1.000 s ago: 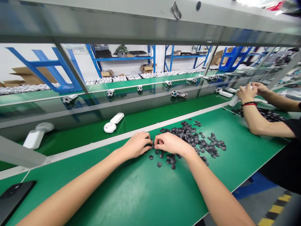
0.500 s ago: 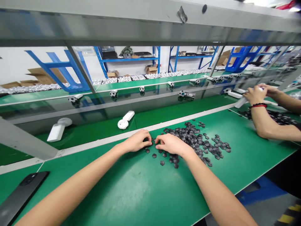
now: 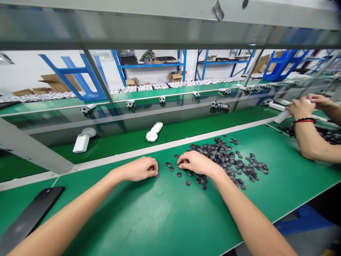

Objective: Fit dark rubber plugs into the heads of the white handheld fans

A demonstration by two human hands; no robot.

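Observation:
A heap of small dark hexagonal pieces (image 3: pixel 229 161) lies on the green bench top (image 3: pixel 165 213). My right hand (image 3: pixel 195 163) rests at the heap's left edge, fingers curled down onto loose pieces. My left hand (image 3: pixel 140 169) sits a little to the left, apart from the heap, fingers closed with a dark piece (image 3: pixel 157 175) showing at the fingertips. A few single pieces (image 3: pixel 170 166) lie between the two hands.
A black phone (image 3: pixel 34 213) lies at the near left. White handheld devices (image 3: pixel 154 132) (image 3: pixel 83 139) ride the green conveyor behind a metal rail (image 3: pixel 170 146). A co-worker's hands (image 3: pixel 302 106), one with a red and black bracelet, handle a white device at the right. Small footballs (image 3: pixel 130 104) sit further back.
My left hand has drawn leftward away from my right hand and the heap, fingers closed on a piece. The view has shifted slightly, showing more of the phone.

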